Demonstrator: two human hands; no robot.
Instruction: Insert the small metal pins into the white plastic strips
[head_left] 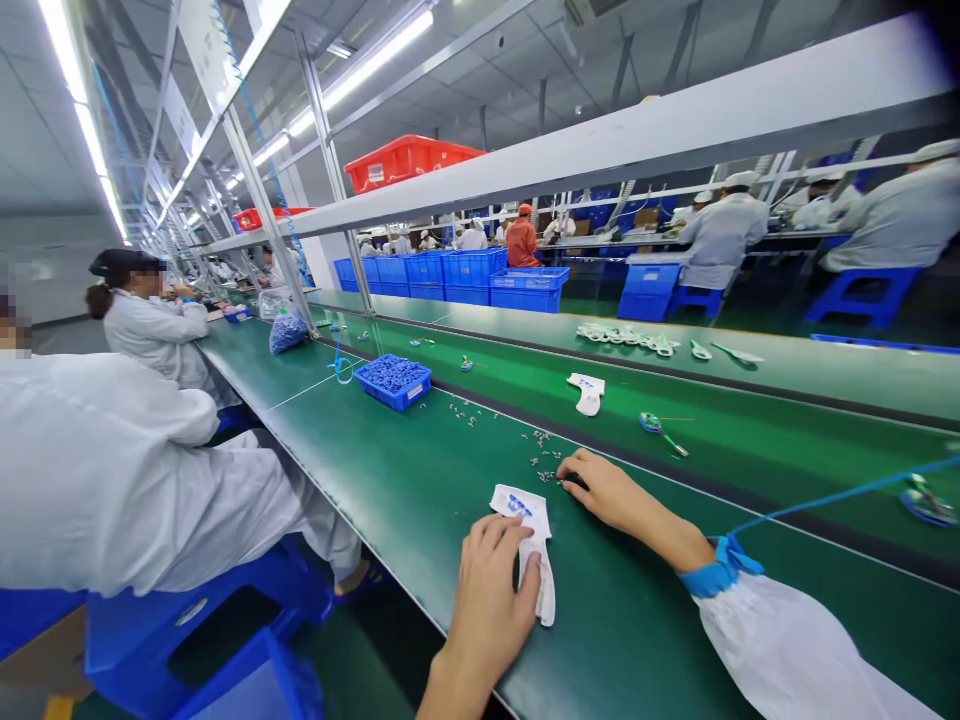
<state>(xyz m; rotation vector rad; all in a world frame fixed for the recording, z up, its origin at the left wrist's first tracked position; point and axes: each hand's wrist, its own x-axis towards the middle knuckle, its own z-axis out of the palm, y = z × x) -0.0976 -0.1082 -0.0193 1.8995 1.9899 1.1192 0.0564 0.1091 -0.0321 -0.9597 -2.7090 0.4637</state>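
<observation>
Our left grip is clamped on a folded white cloth with a blue print, pinning it to the green tabletop. The cloth's upper end sticks out at the grip's 12 o'clock, and its tail runs beside the thumb at 3 o'clock. Our right grip rests on the tabletop with its fingers curled together, at the edge of a scatter of small metal parts that spreads toward 10 o'clock. A dark speck sits under the fingertips, and we cannot tell whether they are clamped on it. The cloth lies near this grip at 8 o'clock, not touching it. Farther out at 10 o'clock sits a blue plastic crate heaped with blue parts. A co-worker in white sits at our 9 o'clock.
</observation>
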